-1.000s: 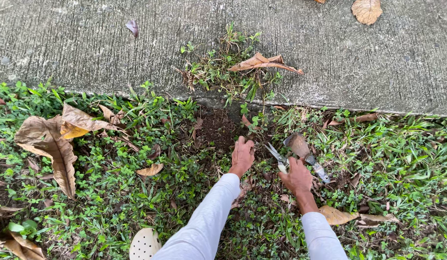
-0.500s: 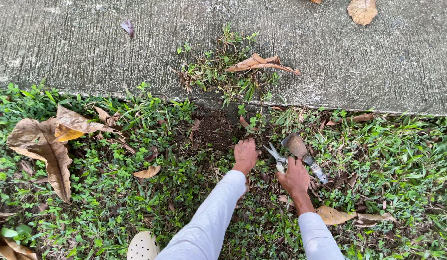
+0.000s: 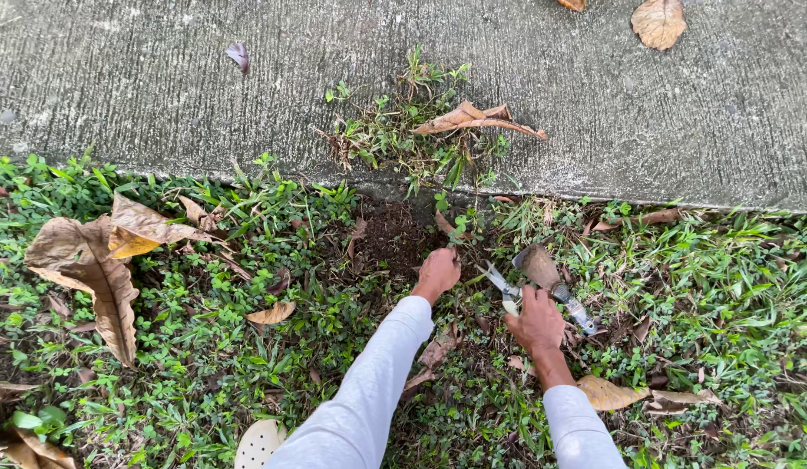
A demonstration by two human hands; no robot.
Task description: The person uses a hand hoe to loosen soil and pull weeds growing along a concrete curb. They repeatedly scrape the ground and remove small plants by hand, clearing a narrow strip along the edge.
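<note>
My left hand [image 3: 438, 273] is closed on weeds at the edge of a bare dark soil patch [image 3: 391, 236] beside the concrete slab. My right hand [image 3: 535, 319] grips a pair of garden shears [image 3: 499, 284], blades pointing toward the left hand. A small trowel [image 3: 549, 280] with a soiled blade lies in the grass just right of the shears. A pile of pulled weeds [image 3: 402, 130] with a dry brown leaf on it rests on the concrete above the patch. Both arms wear light long sleeves.
A concrete slab [image 3: 160, 87] fills the top of the view, with dry leaves [image 3: 658, 21] on it. A large brown leaf [image 3: 91, 269] lies in the grass at left. A pale perforated shoe [image 3: 257, 443] shows at the bottom edge.
Both hands stay at the soil patch with little movement; the view has shifted slightly, and the left hand has edged a bit toward the weeds by the slab.
</note>
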